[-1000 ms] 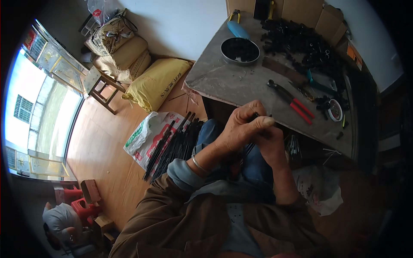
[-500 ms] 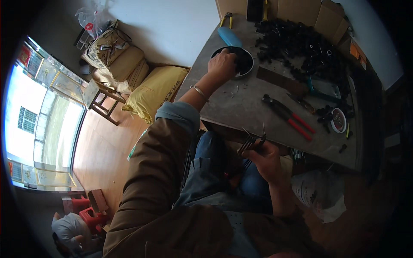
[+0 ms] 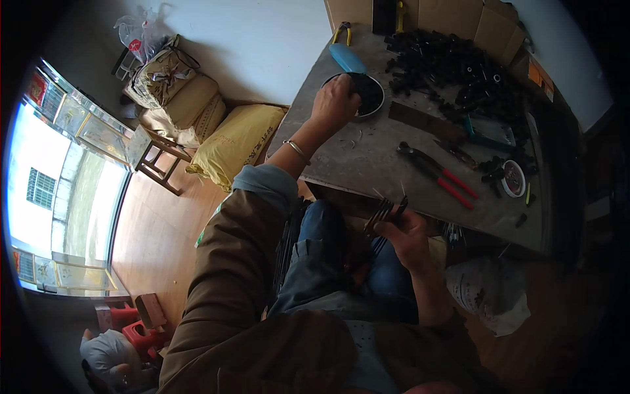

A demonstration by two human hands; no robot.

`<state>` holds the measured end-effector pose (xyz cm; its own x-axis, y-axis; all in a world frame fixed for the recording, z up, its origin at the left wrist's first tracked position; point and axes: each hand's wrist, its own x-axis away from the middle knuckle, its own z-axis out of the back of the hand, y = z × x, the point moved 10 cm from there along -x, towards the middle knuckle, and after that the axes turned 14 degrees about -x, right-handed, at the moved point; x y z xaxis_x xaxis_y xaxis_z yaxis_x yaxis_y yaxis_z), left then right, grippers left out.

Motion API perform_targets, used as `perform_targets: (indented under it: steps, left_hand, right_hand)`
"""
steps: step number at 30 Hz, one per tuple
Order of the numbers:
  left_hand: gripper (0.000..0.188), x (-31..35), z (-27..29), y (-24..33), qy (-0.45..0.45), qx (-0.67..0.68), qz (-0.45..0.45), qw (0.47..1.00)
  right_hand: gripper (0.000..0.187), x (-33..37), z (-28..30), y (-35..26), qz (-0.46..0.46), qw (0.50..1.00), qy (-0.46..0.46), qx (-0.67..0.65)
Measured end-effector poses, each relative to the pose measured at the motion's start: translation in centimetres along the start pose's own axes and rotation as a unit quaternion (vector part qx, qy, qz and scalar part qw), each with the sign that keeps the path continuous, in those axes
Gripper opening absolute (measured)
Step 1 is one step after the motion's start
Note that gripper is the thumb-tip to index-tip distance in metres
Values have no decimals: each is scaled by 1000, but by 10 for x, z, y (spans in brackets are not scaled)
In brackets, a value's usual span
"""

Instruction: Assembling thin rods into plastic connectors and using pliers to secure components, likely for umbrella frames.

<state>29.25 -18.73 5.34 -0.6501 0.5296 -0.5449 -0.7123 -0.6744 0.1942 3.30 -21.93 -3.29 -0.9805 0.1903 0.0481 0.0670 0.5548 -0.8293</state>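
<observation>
My left hand (image 3: pixel 336 100), with a bracelet on its wrist, is over the left side of a round bowl (image 3: pixel 382 105) filled with small black parts. Its fingers are curled together, and whatever they may pinch is hidden. Lower down, above my lap, my right hand (image 3: pixel 405 241) grips a bunch of thin dark rods (image 3: pixel 379 215). A few pale, needle-like tips stick up from the bunch. The exact kind of these rods is too dark to make out.
A large heap of black parts (image 3: pixel 453 65) covers the back of the table (image 3: pixel 367 164). Red-handled cutters (image 3: pixel 438 176), a teal tray (image 3: pixel 489 133) and a small white tub (image 3: pixel 514 178) lie to the right. Yellow sacks (image 3: pixel 243 141) stand left of the table.
My left hand has drawn slightly back and left, from over the black parts toward the bowl's edge. The right hand keeps its hold on the rods with hardly any movement.
</observation>
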Motion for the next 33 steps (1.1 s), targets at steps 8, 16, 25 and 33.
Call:
perform_targets:
  steps: [8,16,25,33]
  left_hand:
    - [28,100,25,75,-317,654,132,674]
    - [32,171,46,79,-331,805,205,448]
    - [31,176,66,81,-326,833,180,410]
    - [21,177,64,78,-292,811,246,442]
  right_hand:
    - [9,-18,4,3,-35,999,16,3]
    - [12,-19,-40,8,-36,997,-72,-19]
    - [13,-11,-50,8,-37,997,-71,17]
    - [14,-8,-54,5,-31,998,-57,20]
